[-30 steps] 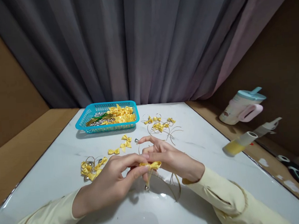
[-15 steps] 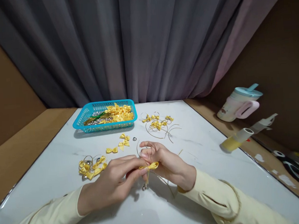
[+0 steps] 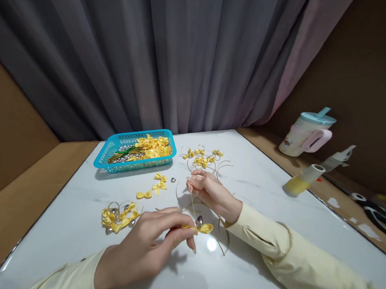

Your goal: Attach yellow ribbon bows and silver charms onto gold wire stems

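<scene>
My left hand (image 3: 156, 234) pinches a yellow ribbon bow (image 3: 206, 228) between thumb and fingers, low over the white table. A silver heart-shaped charm (image 3: 199, 221) sits against the top of that bow. From the bow a thin gold cord (image 3: 193, 204) runs up, stretched, to my right hand (image 3: 215, 194), whose fingertips are closed on its upper end. Loose gold cords lie partly beneath my right wrist. Left of my hands lies a cluster of yellow bows with silver charms (image 3: 118, 217). Several single bows (image 3: 144, 194) and one small charm (image 3: 173, 180) rest farther back.
A blue basket (image 3: 134, 167) at the back holds yellow bows, silver charms and a green-tied bundle. Bows on cords (image 3: 201, 161) lie beside it. On the right stand a cup (image 3: 297, 136) and a bottle of yellow liquid (image 3: 299, 184); black-handled scissors (image 3: 382, 223) lie nearby.
My hands have moved apart. The right hand has drawn the cord up and away, while the left has come slightly nearer with the bow. The charm, hanging below before, is now at the bow.
</scene>
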`<state>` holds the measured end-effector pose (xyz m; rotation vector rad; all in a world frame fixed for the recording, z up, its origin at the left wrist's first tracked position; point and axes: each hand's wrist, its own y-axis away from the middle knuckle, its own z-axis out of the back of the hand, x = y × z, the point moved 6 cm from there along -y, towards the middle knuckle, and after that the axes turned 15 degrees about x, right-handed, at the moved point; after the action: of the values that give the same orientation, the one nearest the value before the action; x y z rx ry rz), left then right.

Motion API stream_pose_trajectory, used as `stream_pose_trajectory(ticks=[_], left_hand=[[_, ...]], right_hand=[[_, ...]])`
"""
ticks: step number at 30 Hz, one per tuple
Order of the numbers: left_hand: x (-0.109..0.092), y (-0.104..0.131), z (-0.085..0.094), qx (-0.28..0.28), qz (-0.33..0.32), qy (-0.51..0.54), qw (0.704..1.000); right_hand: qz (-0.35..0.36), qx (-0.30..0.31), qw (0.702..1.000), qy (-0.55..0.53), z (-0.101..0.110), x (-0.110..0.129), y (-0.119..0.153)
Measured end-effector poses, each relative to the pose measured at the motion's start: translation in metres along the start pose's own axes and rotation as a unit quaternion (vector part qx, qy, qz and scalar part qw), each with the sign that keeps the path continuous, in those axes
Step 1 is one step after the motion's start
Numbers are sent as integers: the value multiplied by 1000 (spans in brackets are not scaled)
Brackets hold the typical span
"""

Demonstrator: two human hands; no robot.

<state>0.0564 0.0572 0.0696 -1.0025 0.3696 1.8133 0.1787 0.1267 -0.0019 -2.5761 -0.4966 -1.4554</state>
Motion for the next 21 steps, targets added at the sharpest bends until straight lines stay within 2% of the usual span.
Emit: stream_pose_trajectory(ticks=[4, 8, 10, 12, 15, 18, 21], left_hand=[[-1, -1, 2, -6, 28, 16, 999], [5, -1, 4, -14, 69, 7, 998], [7, 1, 4, -24, 53, -34, 998], [6, 3, 5, -38, 3, -102, 994], [5, 7, 3, -50, -52, -202, 977], [5, 10, 6, -74, -55, -259, 962], [0, 11, 13, -113, -43, -281, 952]], right_hand=[[27, -24, 999, 22, 9, 2, -2], [41, -35, 997, 58, 10, 10, -1], [54, -40, 995, 79, 7, 19, 1], [69, -43, 992, 98, 3, 31, 5], [79, 1, 990, 119, -11, 51, 13], [70, 83, 983, 147, -32, 65, 25], [47, 117, 961, 245, -49, 73, 40]])
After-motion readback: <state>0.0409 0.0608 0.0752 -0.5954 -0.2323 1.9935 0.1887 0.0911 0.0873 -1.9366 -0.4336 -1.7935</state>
